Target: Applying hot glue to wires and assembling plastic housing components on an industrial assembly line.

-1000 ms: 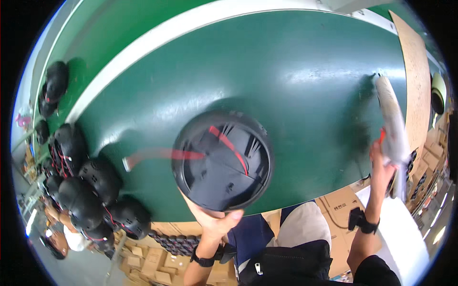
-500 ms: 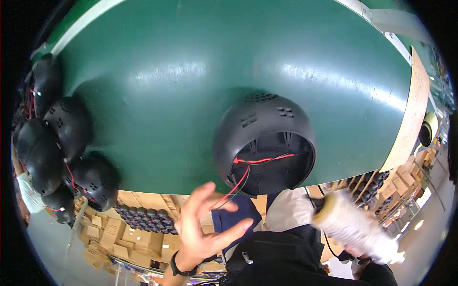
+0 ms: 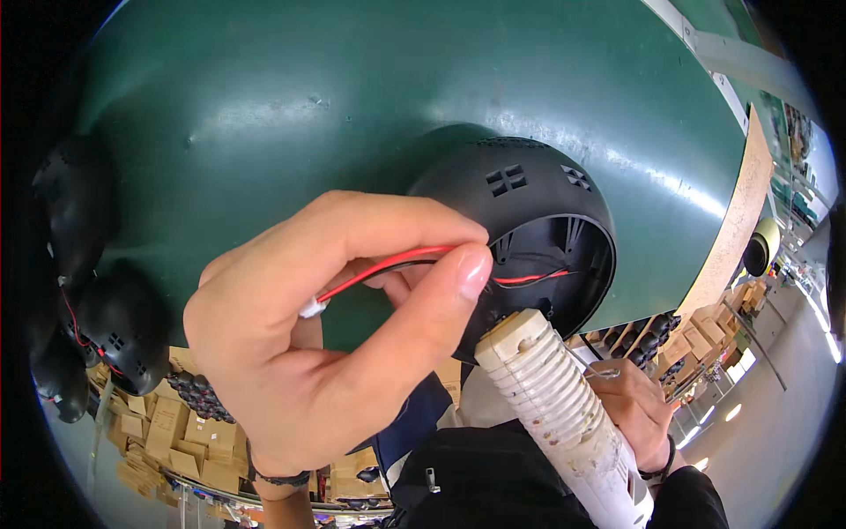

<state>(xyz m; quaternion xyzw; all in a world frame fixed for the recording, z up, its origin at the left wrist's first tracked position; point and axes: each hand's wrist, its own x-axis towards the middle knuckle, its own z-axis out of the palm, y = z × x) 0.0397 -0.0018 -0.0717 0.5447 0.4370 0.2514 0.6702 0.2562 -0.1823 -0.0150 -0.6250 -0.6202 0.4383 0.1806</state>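
The red-black lead [image 3: 388, 263] from the black housing [image 3: 529, 229] was pinched in the left hand [image 3: 326, 344], the white ribbed tool [image 3: 564, 414] gripped in the right hand [image 3: 639, 406]; wiring seemed under way, with careful aiming likely called for.

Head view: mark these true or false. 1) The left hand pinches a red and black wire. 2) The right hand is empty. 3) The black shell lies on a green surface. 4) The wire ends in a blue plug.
1) True: the left hand pinches the wire between thumb and forefinger.
2) False: the right hand holds a white ribbed tool.
3) True: the black shell lies on the green surface.
4) False: the plug is white.
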